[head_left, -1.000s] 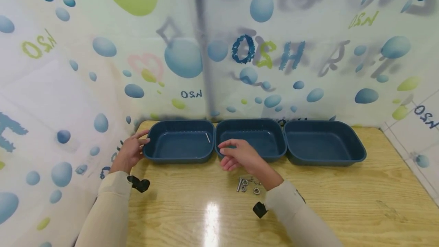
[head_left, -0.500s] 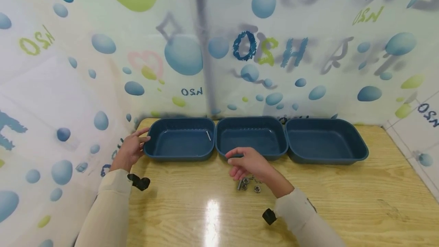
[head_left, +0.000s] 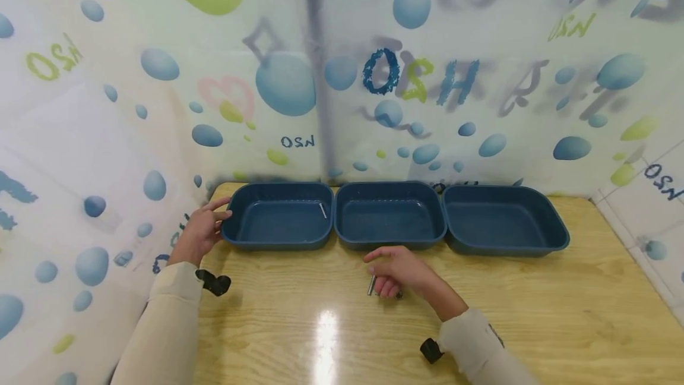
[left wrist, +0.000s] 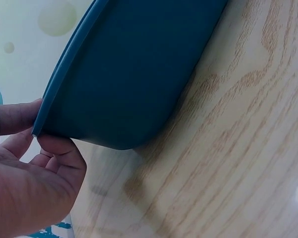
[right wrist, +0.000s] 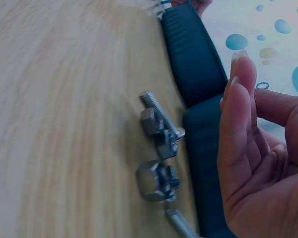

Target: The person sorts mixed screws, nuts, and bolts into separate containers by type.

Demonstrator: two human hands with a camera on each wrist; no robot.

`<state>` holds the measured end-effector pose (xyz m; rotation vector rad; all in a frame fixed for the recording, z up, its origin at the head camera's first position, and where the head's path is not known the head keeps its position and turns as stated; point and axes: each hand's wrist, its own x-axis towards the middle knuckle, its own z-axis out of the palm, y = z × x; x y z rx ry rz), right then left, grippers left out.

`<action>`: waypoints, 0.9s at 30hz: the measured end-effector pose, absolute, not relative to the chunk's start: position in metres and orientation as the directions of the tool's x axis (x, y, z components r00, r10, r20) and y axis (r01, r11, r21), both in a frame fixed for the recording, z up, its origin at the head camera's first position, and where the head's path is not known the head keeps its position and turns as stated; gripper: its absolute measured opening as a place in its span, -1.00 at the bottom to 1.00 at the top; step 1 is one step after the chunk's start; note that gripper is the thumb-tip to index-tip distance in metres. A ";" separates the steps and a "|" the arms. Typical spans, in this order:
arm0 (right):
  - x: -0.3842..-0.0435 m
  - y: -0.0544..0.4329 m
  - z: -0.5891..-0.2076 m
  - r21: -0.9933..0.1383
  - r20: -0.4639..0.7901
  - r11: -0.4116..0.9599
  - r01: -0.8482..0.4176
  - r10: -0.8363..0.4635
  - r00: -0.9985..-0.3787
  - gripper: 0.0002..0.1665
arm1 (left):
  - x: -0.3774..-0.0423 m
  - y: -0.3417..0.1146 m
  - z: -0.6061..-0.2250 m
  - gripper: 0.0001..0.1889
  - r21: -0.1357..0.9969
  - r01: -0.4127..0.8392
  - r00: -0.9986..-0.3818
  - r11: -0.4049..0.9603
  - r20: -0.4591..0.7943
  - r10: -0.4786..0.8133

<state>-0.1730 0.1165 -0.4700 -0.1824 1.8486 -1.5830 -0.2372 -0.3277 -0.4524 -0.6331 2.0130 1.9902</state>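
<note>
My left hand [head_left: 200, 233] pinches the end rim of the left blue bin [head_left: 278, 224]. In the left wrist view the thumb and curled fingers lie on either side of that rim. A silvery screw [head_left: 323, 210] rests inside this bin, towards its right end. My right hand [head_left: 403, 271] hovers over a small group of metal hardware in front of the middle bin [head_left: 390, 218], fingers loosely bent and holding nothing. In the right wrist view a bolt [right wrist: 161, 115], a large nut [right wrist: 150, 183], smaller nuts [right wrist: 151, 121] and another bolt [right wrist: 180, 223] lie on the wood.
To the right stands a third blue bin [head_left: 507, 224], side by side with the other two along the wall. The wooden table [head_left: 267, 314] extends in front of them. A patterned wall covering [head_left: 363, 153] rises directly behind the bins.
My right hand has drawn back from the front edge of the middle bin, moving right and towards me over the hardware. The left hand keeps its place on the left bin's rim.
</note>
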 end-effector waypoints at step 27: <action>-0.165 0.108 -0.488 -0.858 -0.445 0.451 0.247 -0.411 -0.796 -0.80 | -0.237 -0.328 -0.450 -0.41 0.885 -0.465 -0.877 0.000 -0.461 -0.137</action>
